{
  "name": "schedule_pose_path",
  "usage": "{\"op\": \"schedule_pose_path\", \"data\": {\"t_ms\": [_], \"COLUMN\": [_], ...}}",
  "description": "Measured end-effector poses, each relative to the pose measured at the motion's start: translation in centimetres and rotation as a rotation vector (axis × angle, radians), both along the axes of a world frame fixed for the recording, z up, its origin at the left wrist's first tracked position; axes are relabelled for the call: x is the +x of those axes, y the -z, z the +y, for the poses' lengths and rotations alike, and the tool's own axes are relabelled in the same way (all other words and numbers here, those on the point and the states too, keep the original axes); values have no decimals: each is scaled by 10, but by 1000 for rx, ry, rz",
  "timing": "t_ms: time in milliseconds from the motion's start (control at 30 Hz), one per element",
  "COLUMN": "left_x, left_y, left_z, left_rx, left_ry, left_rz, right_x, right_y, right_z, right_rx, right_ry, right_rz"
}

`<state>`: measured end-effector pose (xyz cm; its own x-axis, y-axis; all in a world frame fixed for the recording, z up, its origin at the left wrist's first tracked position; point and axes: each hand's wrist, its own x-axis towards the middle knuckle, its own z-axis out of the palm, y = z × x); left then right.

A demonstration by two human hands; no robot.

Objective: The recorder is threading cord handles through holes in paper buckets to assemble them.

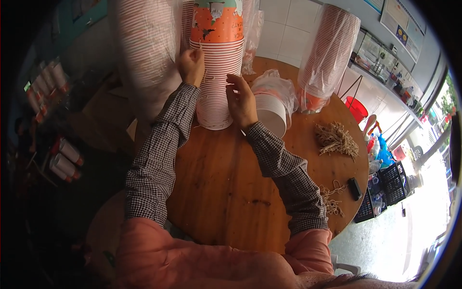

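A tall upright stack of nested paper cups or buckets (219, 72) stands in front of me, white-rimmed below, with an orange printed one upside down on top. My left hand (191, 67) is closed in a pinch at the stack's left side, a thin strand of twine (200, 44) poking out above the fingers. At the stack's right side is my right hand (242, 102), its fingers curved and apart. Part of a thin strand seems to cross the stack's front between my hands. Beside the right hand, a short bagged stack of cups (271, 113) lies on its side.
The round wooden table (226, 192) holds a tangled twine bundle (338, 139), loose twine (333, 200) and a small black object (354, 189). Plastic-wrapped cup stacks stand at right (329, 58) and left (149, 43). A red bucket (356, 109) and black crate (387, 188) are beyond the table.
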<state>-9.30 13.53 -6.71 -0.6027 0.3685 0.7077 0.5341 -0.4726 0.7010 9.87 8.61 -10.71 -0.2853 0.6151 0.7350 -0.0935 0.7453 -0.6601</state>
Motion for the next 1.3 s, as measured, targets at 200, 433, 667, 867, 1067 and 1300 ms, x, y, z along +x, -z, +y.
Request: {"op": "schedule_pose_path", "data": {"t_ms": [200, 433, 667, 867, 1067, 1300], "left_x": [30, 84, 126, 160, 148, 148], "left_y": [86, 207, 268, 265, 257, 246], "left_z": [-33, -94, -64, -41, -18, -11], "left_rx": [-115, -332, -382, -262, -193, -380], "left_ry": [291, 516, 650, 472, 368, 289], "left_rz": [-142, 202, -60, -203, -134, -91], "right_x": [42, 122, 154, 157, 151, 152], "right_y": [34, 128, 198, 199, 192, 187], "right_z": [-29, -62, -31, 24, 44, 44], "right_rx": [-70, -331, -408, -348, -407, -480], "right_ry": [-96, -40, 346, 651, 700, 691], "right_rz": [-141, -628, -293, 119, 58, 34]}}
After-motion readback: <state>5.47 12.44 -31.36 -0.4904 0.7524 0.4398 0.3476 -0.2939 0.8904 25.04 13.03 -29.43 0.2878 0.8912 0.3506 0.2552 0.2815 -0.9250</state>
